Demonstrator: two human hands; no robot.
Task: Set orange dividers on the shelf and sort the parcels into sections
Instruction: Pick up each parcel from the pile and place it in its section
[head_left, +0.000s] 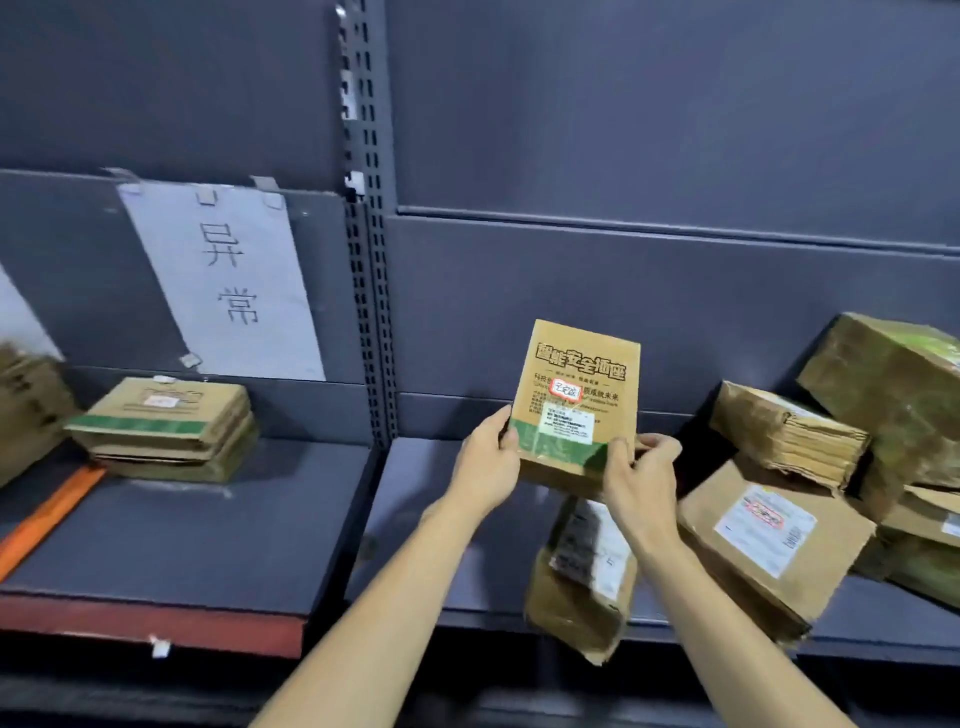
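Cardboard parcel (574, 410) w/ green band looks light, stiff, prob not fragile. Left hand (485, 462) & right hand (641, 475) both grip its near corners, upright above shelf (208, 519) middle. Hold edges, tape's slick.

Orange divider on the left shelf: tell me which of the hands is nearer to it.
Left. The left hand grips the held parcel's left edge, on the side toward the orange divider. The right hand grips the parcel's lower right corner, farther away.
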